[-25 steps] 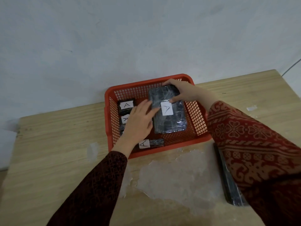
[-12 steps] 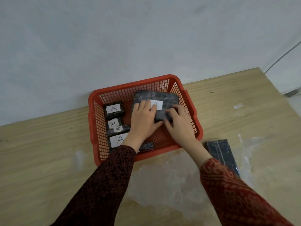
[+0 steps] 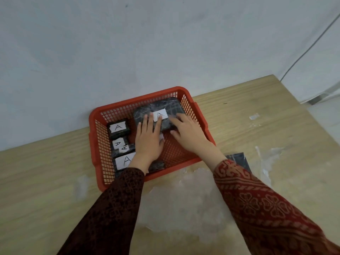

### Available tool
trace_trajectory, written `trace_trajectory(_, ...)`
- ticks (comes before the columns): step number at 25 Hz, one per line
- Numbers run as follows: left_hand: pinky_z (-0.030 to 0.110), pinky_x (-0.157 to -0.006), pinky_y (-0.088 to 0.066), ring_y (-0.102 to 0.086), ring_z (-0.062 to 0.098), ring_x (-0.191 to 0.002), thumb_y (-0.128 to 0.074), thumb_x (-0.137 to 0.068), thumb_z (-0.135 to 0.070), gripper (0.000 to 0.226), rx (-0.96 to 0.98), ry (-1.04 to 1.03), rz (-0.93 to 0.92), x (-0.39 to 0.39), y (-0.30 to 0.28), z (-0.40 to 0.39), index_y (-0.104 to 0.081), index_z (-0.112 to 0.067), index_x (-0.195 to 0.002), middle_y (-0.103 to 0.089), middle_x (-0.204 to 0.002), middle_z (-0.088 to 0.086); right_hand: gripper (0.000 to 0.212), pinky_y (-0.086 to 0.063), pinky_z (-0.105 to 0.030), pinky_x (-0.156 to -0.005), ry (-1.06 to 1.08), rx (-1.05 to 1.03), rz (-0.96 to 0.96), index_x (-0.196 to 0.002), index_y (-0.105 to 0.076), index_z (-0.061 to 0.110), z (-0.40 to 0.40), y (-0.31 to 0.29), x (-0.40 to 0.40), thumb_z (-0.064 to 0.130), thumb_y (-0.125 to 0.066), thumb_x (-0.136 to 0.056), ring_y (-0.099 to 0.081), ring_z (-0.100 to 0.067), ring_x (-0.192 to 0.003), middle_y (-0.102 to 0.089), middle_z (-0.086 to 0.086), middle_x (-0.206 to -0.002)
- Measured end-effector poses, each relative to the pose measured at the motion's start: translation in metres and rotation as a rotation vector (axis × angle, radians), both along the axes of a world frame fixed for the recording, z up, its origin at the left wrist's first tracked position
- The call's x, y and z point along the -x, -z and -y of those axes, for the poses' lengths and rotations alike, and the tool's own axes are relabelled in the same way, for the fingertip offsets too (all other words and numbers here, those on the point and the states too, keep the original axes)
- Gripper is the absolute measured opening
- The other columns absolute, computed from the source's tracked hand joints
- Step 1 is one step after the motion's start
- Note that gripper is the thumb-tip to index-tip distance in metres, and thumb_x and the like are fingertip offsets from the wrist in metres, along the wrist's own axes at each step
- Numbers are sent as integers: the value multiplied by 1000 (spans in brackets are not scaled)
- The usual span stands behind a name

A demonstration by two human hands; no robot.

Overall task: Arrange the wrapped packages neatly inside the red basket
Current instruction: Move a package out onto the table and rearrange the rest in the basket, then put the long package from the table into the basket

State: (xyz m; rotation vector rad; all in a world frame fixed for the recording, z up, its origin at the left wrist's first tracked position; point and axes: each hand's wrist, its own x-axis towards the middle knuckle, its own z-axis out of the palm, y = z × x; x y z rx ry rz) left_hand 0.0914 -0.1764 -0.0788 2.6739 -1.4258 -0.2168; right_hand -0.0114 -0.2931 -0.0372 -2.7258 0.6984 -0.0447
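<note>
A red mesh basket (image 3: 139, 100) stands on the wooden table against the wall. In its far right corner lies a large dark wrapped package (image 3: 173, 109) with a white "A" label. My left hand (image 3: 149, 138) lies flat with its fingertips on the package's near left part. My right hand (image 3: 189, 133) rests with spread fingers on its near right edge. Along the basket's left wall sit smaller dark labelled packages: one at the back (image 3: 118, 128), two small ones (image 3: 119, 144) in the middle, and a bigger one (image 3: 122, 161) at the front. Another dark package (image 3: 156, 165) peeks out under my left wrist.
A further dark wrapped package (image 3: 239, 159) lies on the table right of the basket, partly behind my right sleeve. Crumpled clear plastic film (image 3: 184, 205) covers the table in front of the basket. A cable (image 3: 309, 50) runs down the wall at right.
The large package has been turned from lengthwise to crosswise and pushed to the basket's back right corner. My right hand came from its far end to its near edge.
</note>
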Motion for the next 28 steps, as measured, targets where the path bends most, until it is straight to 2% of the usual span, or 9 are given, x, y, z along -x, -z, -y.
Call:
trace_trajectory(3, 50, -118, 3, 12, 32, -145, -43, -96, -33, 75, -139, -38, -86, 5, -25, 11, 4, -17, -152, 11, -159, 15, 44, -33, -38, -112, 71, -183, 303, -135, -50, 15, -28, -14, 59, 19, -56, -92, -38, -24, -134, -43, -9, -144)
trace_trajectory(5, 50, -117, 2, 6, 34, -146, -42, -97, -30, 64, -3, -57, -157, 23, -45, 20, -13, -16, -151, -1, -159, 17, 39, -36, -39, -110, 191, -178, 438, -129, -54, 14, -50, -7, 117, 14, -58, -90, -42, -23, -131, -47, -10, -140)
trace_trajectory(9, 40, -116, -14, -20, 28, -144, -46, -95, -25, 42, 496, 184, -195, 115, -56, 18, -46, -15, -136, -33, -151, 13, 67, -17, -60, -115, 533, -111, -75, -145, -31, 26, -84, 34, 225, 43, -58, -87, -7, -36, -147, -11, -16, -159)
trace_trajectory(12, 40, -117, -18, -23, 24, -143, -45, -96, -21, 39, 423, 457, -254, 184, -32, 9, -48, -18, -135, -38, -149, 11, 88, -12, -60, -115, 586, -128, -311, -151, 0, 33, -88, 53, 268, 58, -53, -84, 6, -39, -146, 11, -15, -160)
trace_trajectory(16, 46, -118, -14, 7, 25, -147, -49, -90, -4, 68, 42, 573, -262, 215, -2, 20, -25, -24, -149, -5, -160, 10, 80, -28, -48, -113, 515, -231, -96, -151, -18, 28, -69, 40, 292, 43, -61, -84, -15, -33, -143, -8, -12, -160)
trace_trajectory(20, 52, -115, -21, -9, 31, -146, -66, -84, -16, 60, 223, 458, -367, 210, -29, 52, -43, -23, -140, -24, -155, 12, 52, -52, -39, -92, 545, -557, 369, -129, -54, 24, -33, -1, 317, 38, -59, -79, -57, -20, -115, -62, -2, -126)
trace_trajectory(23, 42, -114, -26, -27, 21, -138, -70, -77, -49, 62, 377, 294, -487, 199, -67, 69, -47, -29, -131, -34, -145, 2, 30, -54, -17, -67, 681, -842, 654, -97, -66, 30, 3, -32, 325, 44, -52, -75, -66, -11, -92, -71, 8, -91)
trace_trajectory(26, 29, -98, -40, -46, 7, -110, -73, -73, -51, 60, 496, 179, -586, 188, -94, 67, -49, -30, -123, -46, -121, -5, 53, -51, -33, -86, 705, -939, 581, -103, -64, 27, 37, -47, 305, 65, -38, -77, -60, -22, -105, -65, -4, -108)
trace_trajectory(28, 20, -88, -41, -48, -1, -101, -74, -74, -45, 54, 590, 54, -603, 177, -100, 55, -51, -29, -120, -51, -113, -8, 55, -47, -36, -96, 628, -947, 569, -109, -60, 35, 48, -54, 279, 72, -32, -80, -58, -15, -112, -62, -1, -118)
